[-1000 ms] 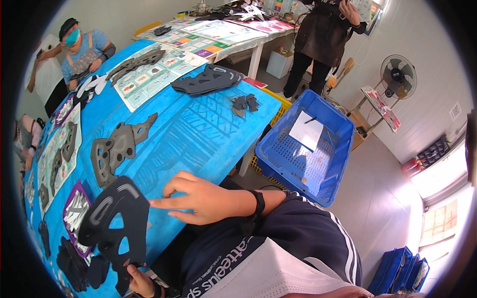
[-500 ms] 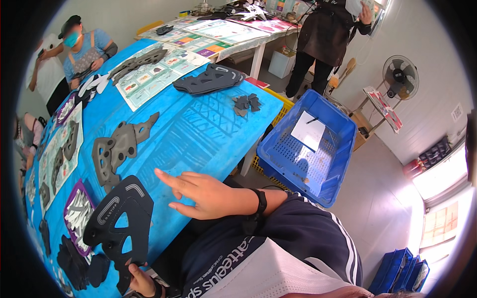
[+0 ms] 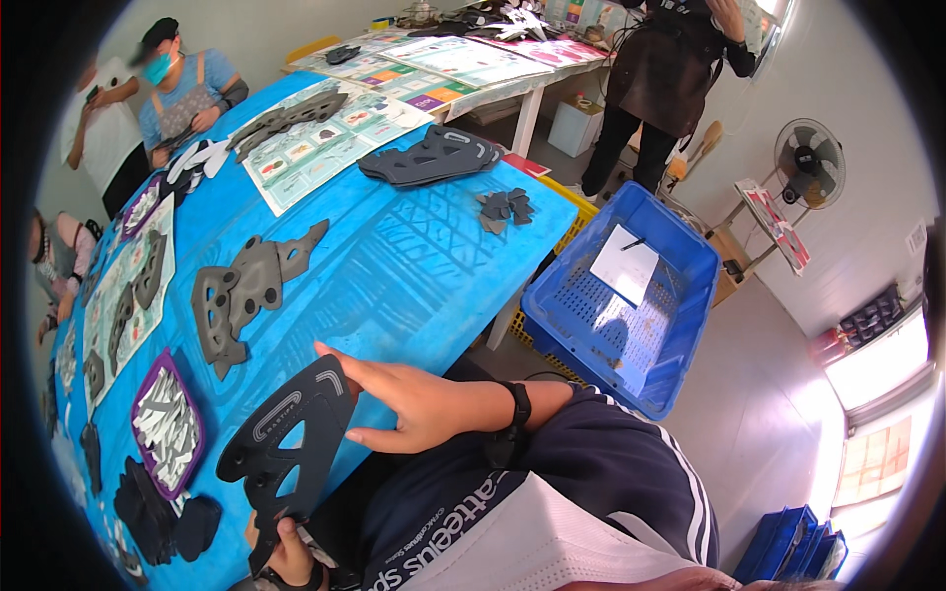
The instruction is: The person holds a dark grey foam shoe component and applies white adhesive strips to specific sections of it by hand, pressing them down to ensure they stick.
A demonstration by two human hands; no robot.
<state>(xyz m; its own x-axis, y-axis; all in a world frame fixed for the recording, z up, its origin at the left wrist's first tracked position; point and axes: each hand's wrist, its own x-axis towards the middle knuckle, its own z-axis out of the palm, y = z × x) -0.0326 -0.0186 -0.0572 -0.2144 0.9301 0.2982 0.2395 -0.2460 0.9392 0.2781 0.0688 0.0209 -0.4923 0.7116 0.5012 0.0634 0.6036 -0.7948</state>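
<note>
A dark moulded panel (image 3: 328,404) with triangular cut-outs and pale curved lines stands tilted over the table's near edge. My left hand (image 3: 288,557) grips its narrow lower end, thumb on the front. At the panel's upper right edge is my right hand (image 3: 404,394), fingers stretched and thumb apart; part of the fingers lies behind the edge, and whether they press on it I cannot tell. Beyond the panel lie grey moulded pieces (image 3: 241,286) with holes. To the left, a purple-rimmed basket (image 3: 196,433) holds many white strips, beside dark fabric-like pieces (image 3: 148,522).
The blue-covered table (image 3: 384,295) also carries stacked dark panels (image 3: 429,163), small grey scraps (image 3: 505,207) and printed sheets (image 3: 296,182). A blue crate (image 3: 698,325) with paper and a pen stands right of it. Co-workers (image 3: 187,94) are at the far left; another person (image 3: 660,89) stands behind the crate.
The panel has moved right and tilted up toward my right hand. My right hand now meets its upper edge, where before there was a gap. The view has shifted slightly.
</note>
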